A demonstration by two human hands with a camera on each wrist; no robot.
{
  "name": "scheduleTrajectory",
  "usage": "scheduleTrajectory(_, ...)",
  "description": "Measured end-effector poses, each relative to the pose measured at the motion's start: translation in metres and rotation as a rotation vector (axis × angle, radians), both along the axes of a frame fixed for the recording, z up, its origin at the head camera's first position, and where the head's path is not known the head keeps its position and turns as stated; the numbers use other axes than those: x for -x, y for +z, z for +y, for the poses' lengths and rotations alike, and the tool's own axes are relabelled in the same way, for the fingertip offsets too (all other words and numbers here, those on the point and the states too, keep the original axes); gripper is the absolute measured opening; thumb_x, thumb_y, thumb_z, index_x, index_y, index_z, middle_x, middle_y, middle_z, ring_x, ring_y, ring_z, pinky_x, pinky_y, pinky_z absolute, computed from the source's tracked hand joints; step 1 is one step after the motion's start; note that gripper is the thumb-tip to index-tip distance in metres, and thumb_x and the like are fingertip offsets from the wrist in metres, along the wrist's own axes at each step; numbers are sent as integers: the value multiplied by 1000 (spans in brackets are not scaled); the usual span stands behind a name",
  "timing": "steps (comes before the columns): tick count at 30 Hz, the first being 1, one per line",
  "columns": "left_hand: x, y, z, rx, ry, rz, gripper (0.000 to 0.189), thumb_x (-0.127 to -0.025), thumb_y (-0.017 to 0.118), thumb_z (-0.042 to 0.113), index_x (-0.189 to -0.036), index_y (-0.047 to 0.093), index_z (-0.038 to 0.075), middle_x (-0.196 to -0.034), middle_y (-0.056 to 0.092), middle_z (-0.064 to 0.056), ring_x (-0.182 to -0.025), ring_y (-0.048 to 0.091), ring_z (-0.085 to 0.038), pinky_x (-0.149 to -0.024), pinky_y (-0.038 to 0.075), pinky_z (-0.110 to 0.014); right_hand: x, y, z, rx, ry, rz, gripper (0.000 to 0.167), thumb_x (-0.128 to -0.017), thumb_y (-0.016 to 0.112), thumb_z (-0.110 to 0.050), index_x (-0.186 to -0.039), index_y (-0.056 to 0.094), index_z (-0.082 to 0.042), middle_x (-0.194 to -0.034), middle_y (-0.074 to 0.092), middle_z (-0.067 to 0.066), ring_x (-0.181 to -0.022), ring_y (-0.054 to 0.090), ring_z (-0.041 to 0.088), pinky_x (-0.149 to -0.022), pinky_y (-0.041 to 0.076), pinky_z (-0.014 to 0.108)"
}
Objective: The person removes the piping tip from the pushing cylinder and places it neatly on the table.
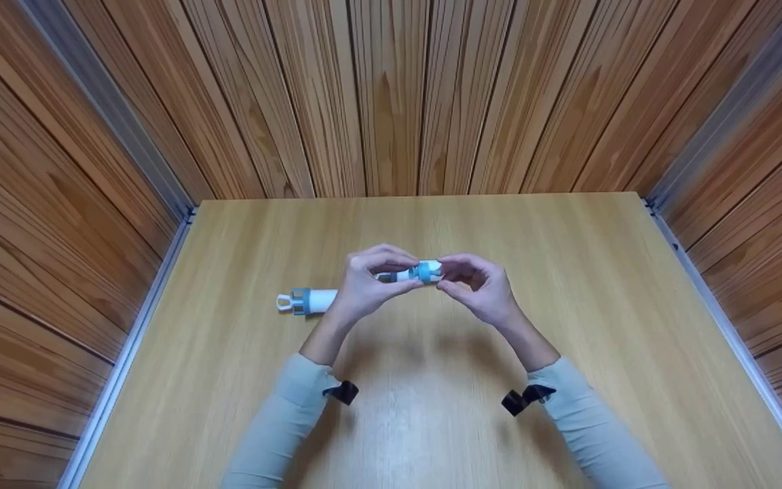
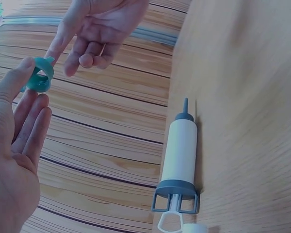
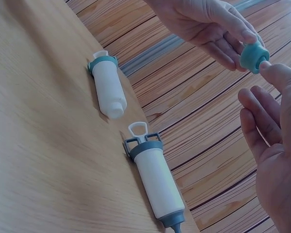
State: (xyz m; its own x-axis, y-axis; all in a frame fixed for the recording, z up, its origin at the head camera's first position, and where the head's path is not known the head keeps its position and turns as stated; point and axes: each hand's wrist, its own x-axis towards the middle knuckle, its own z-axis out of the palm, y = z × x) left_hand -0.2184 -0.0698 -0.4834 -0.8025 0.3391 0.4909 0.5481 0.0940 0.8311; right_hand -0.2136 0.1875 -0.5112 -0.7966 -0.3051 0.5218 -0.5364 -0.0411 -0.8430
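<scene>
A teal hollow nozzle cap (image 2: 40,75) is pinched between the thumb and fingers of my left hand (image 1: 374,277). My right hand (image 1: 482,286) faces it from the right. In the right wrist view, the right thumb (image 3: 279,75) reaches the cap's hollow end, while the other fingers stay relaxed and apart from it. Behind the hands on the table lies a toy-like syringe with a grey collar (image 2: 176,189), a white barrel and a grey nozzle. A second white syringe (image 3: 109,87), with a teal collar, has a bare white tip; in the head view the left hand partly hides it.
Both syringes lie on the wooden table (image 1: 432,421), roughly in line, with white pull handles toward the left. Plank walls (image 1: 391,102) stand behind and at both sides, with metal rails (image 1: 123,353) along the table's side edges.
</scene>
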Motion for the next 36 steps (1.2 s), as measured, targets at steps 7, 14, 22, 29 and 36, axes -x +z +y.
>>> scheduleTrajectory(7, -2, 2, 4, 4, -2, -3, 28, -92, 93, 7, -118, 86, 2, -118, 83, -17, -111, 84, -31, -103, 69, -36, 0, 1, -1, -2, 17, 12, 42, -99, 85, -3, -131, 68, 18, -120, 81, -13, -100, 79, 11, -95, 67, 20)
scheduleTrajectory(14, -1, -1, 9, -13, -36, -6, 29, -91, 93, 4, -119, 85, 0, -119, 82, -20, -113, 84, -34, -103, 69, -36, -1, 2, -4, -9, 22, 11, 42, -90, 78, 20, -131, 68, 19, -123, 81, -17, -105, 79, 2, -98, 66, 19)
scheduleTrajectory(22, -1, -3, 10, -28, -43, -5, 29, -89, 94, 1, -117, 85, -2, -119, 82, -22, -112, 83, -35, -102, 70, -46, -2, 2, -7, 4, 16, 2, 38, -90, 76, 22, -128, 69, 20, -122, 82, -17, -106, 79, 1, -96, 65, 18)
scheduleTrajectory(29, -2, -5, 10, -13, -37, -1, 29, -91, 92, 3, -119, 85, -1, -120, 81, -21, -113, 82, -35, -104, 69, -45, -2, 3, -7, -7, 8, 7, 37, -91, 77, 20, -127, 70, 19, -120, 82, -16, -105, 79, 2, -96, 65, 18)
scheduleTrajectory(36, -1, -7, 6, 6, -27, -14, 28, -93, 90, 1, -120, 84, -3, -121, 78, -22, -114, 82, -38, -105, 69, -45, -1, 4, -3, -15, -6, 2, 37, -91, 77, 21, -127, 70, 19, -118, 82, -16, -105, 78, 2, -95, 65, 18)
